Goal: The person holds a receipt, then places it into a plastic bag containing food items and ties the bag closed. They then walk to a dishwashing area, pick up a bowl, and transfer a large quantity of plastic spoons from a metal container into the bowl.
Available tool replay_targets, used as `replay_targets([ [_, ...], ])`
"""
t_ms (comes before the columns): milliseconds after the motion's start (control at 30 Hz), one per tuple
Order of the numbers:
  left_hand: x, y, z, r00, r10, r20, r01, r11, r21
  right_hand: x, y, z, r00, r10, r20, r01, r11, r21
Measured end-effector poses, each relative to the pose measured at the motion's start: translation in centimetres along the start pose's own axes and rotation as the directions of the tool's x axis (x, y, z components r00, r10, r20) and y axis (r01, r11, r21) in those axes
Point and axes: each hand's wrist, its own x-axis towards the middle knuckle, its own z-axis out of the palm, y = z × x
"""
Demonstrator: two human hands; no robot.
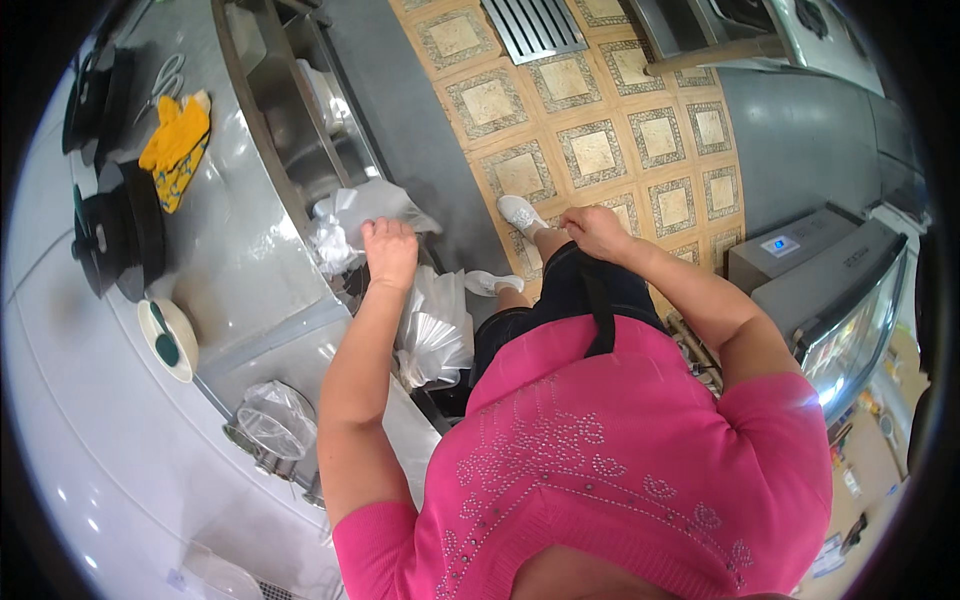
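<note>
My left hand (390, 251) is at the front edge of the steel counter, right against a clear plastic bag (382, 202). The fingers bend downward and their tips are hidden, so a grip on the bag cannot be made out. A second crumpled clear plastic bag (435, 330) hangs just below that wrist, draped over what looks like a bin. My right hand (596, 232) hovers in front of my dark shorts with its fingers curled in, and nothing shows in it.
On the steel counter (232, 202) lie yellow gloves (178, 139), scissors (166, 81), black lidded pots (120, 232) and a pale bowl (169, 341) with a green spoon. Strainers (276, 420) sit nearer me. A floor drain grate (534, 28) and a glass-front display unit (855, 322) are across the aisle.
</note>
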Motion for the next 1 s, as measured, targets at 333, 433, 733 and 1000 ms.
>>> replay_targets([
  [333,-2.9,1.6,-5.5,0.858,-0.253,-0.447,-0.091,0.782,-0.617,10.0,-11.0,1.4,0.520,-0.028,0.854,-0.846,0.116,0.520],
  [433,-4.1,2.5,-5.1,0.856,-0.233,-0.460,-0.166,0.720,-0.674,13.3,-11.4,4.8,0.341,-0.165,0.925,-0.879,0.293,0.376],
  [733,-4.2,-1.4,-5.5,0.840,-0.531,0.113,0.368,0.403,-0.838,16.9,-1.6,8.2,0.734,0.673,-0.089,-0.513,0.636,0.576],
  [1000,-2.4,1.9,-4.8,0.895,-0.419,0.152,0.236,0.156,-0.959,8.4,-0.4,-13.4,0.872,0.471,-0.132,-0.129,0.480,0.868],
])
